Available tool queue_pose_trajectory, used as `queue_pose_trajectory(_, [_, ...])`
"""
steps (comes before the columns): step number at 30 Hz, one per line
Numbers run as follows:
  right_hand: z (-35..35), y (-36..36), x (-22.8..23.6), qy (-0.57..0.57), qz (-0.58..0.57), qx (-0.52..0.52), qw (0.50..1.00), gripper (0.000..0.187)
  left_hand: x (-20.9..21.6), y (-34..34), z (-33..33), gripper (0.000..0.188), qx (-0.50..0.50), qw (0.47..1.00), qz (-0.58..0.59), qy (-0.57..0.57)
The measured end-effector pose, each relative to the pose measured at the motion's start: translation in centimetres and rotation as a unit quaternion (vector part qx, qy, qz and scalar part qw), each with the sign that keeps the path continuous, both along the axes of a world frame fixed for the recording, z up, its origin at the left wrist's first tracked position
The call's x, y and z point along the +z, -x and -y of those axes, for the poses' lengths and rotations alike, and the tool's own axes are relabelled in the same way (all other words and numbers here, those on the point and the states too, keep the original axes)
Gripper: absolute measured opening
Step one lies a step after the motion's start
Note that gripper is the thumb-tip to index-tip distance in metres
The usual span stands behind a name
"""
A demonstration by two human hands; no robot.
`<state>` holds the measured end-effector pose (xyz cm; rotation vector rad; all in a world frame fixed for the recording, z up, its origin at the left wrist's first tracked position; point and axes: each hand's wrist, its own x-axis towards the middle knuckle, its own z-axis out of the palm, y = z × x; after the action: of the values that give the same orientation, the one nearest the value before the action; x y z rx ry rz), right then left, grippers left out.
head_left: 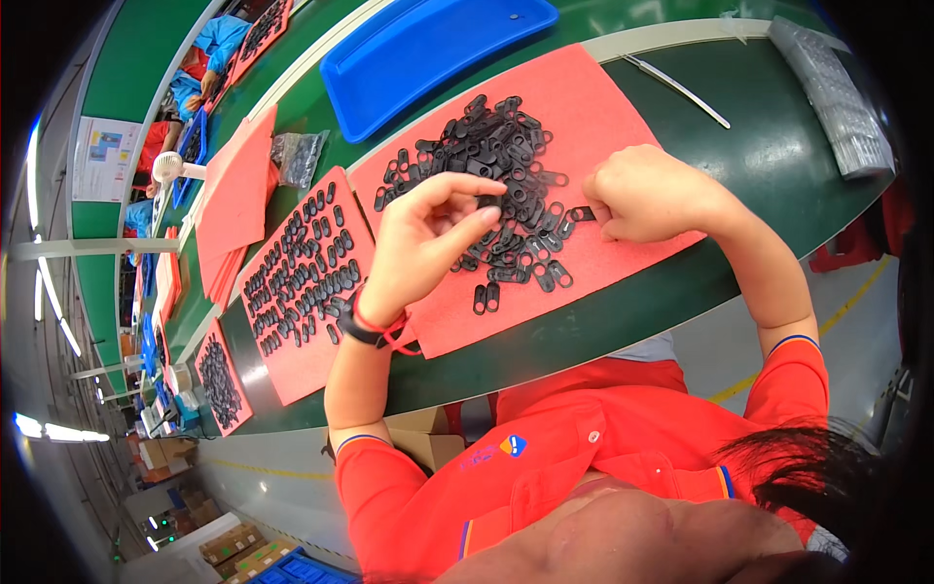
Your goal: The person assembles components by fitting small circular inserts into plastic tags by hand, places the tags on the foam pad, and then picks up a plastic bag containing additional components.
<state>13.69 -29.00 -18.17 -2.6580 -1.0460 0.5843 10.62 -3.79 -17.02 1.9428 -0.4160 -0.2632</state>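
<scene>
A heap of small black oval plastic pieces with round holes (496,146) lies on a pink foam sheet (608,107) in front of me. Over the heap's near left side, my left hand (418,238) pinches a black piece (489,201) between thumb and fingertips. At the heap's right edge, my right hand (647,195) is closed, knuckles up, with its fingertips at another black piece (582,213) on the foam. The palm side of that hand is hidden. Two loose pieces (485,298) lie side by side near the sheet's front edge.
Left of the heap, a second pink sheet (304,380) carries black pieces in rows. A blue tray (418,68) stands behind. White tweezers (681,91) and stacked clear plastic trays (832,97) lie to the right. Co-workers in blue sleeves (222,39) sit further along the green bench.
</scene>
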Motion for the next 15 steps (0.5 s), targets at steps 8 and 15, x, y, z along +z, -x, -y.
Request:
queue_pose_trajectory(8, [-0.6,-1.0,0.4,-0.354,-0.162,-0.152,0.908,0.011,-3.3,-0.5,2.7,0.012,0.085,0.962,-0.132,0.223])
queue_pose_trajectory(15, [-2.0,-0.3,-0.9,-0.489,-0.244,-0.196,0.814,0.009,-4.1,-0.5,2.6,0.019,0.124,0.960,-0.078,0.240])
